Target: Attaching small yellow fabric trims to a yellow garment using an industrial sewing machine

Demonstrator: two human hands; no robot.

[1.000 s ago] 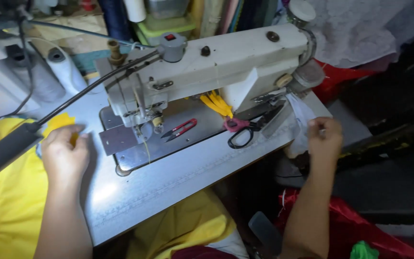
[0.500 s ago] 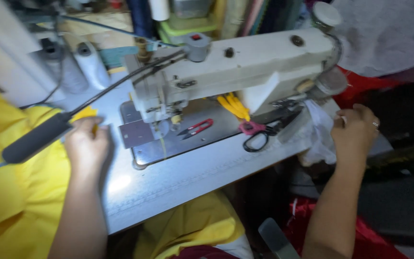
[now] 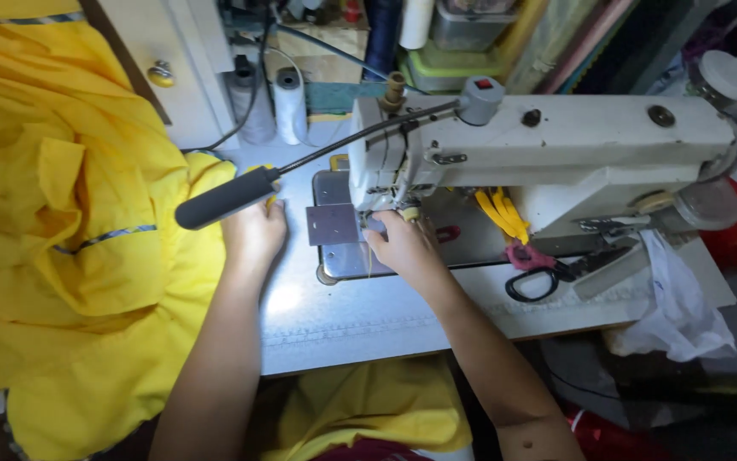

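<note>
While both hands sit at the sewing machine (image 3: 556, 145), yellow fabric (image 3: 70, 256) fills the whole left side.

Going left to right: the fabric is heaped on the table (image 3: 368, 316) edge, and the left hand (image 3: 253, 235) rests right beside it with fingers curled under the dark lamp handle (image 3: 225, 198); can't tell if it's gripping anything. Next, the right hand (image 3: 398, 243) is at the needle area on the metal plate (image 3: 343, 256), fingertips pinched together, though what they're holding is hidden. Further right lie yellow clips (image 3: 501, 213), black scissors (image 3: 556, 273) and a white plastic bag (image 3: 676, 307).
</note>
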